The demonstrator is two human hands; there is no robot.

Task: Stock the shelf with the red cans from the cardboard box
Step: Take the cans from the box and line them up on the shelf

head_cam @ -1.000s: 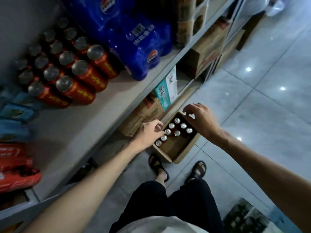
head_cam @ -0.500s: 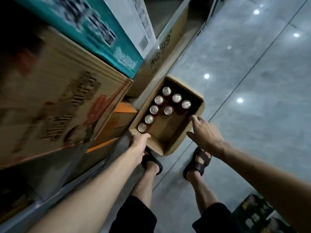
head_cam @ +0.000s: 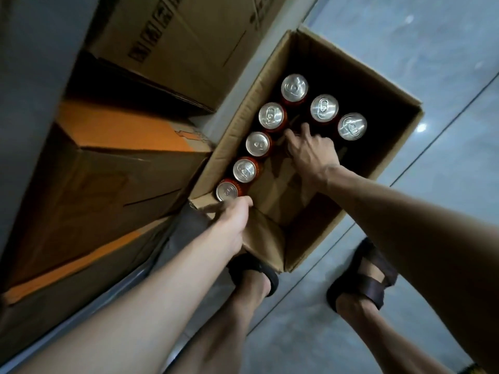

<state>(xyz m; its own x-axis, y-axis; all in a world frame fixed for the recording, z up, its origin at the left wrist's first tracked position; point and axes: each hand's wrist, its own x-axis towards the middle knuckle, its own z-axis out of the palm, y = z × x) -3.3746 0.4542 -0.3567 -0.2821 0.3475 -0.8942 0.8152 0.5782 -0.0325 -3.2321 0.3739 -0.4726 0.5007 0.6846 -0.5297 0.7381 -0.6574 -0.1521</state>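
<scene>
Seven red cans (head_cam: 271, 115) stand upright in the cardboard box (head_cam: 237, 122), which sits open on the floor in the middle of the frame. Their silver tops face up. Five of them run in a line along the box's left wall, from the near left corner towards the far end. The other two stand to the right of the far end of that line, in the shadowed back of the box. The near right part of the box shows only bare cardboard bottom. The right hand (head_cam: 310, 152) reaches down into the box between the line and the pair. Its fingers are curled downward and its back faces the camera. It hides whatever lies beneath it, so it cannot be told whether it has hold of a can. The left hand (head_cam: 232, 220) grips the box at its near left corner, thumb over the rim just beside the nearest can and fingers on the outside of the wall. Left of the box runs the grey base of the shelf (head_cam: 237, 76). A brown carton (head_cam: 189, 36) sits behind it at the upper left of the frame, and an orange-topped carton (head_cam: 121, 130) sits lower at the left. The floor (head_cam: 445, 63) is of glossy grey tiles. At the bottom, the person's feet in dark sandals (head_cam: 370, 282) stand on it, one just beside the box's near corner.
</scene>
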